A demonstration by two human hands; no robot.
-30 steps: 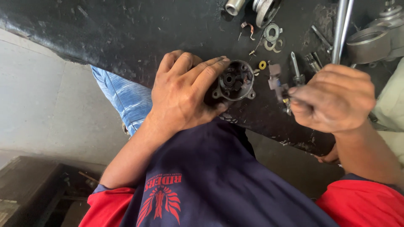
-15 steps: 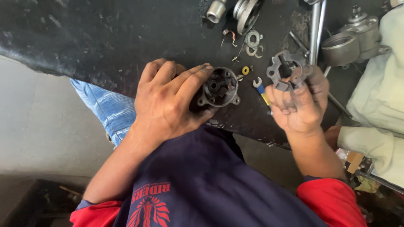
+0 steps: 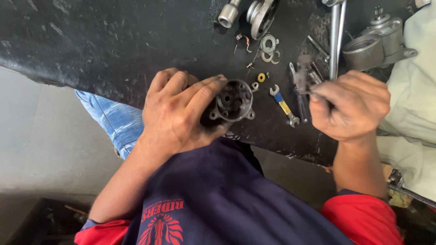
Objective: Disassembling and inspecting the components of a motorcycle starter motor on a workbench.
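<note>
Clothing: dark blue shirt (image 3: 218,199) with red sleeves, nearest the camera.
Left hand (image 3: 179,111): fingers wrapped round a round dark metal housing (image 3: 232,100), gripping it from the left at the near edge of the black workbench (image 3: 104,41); open face up, bolt ears showing.
Right hand (image 3: 352,106): clenched on a small dark metal part (image 3: 303,72), blurred; exact shape not readable; raised above the bench, right of the housing.
Between hands: small spanner with blue and yellow handle (image 3: 284,105) flat on the bench; yellow washer (image 3: 261,77) just beyond the housing.
Farther: steel washers (image 3: 269,45), long steel rod (image 3: 335,41), grey cast cylinder piece (image 3: 363,51).
Far edge: socket (image 3: 227,16) beside a rounded metal part (image 3: 261,13).
Right margin: pale cloth (image 3: 415,81).
</note>
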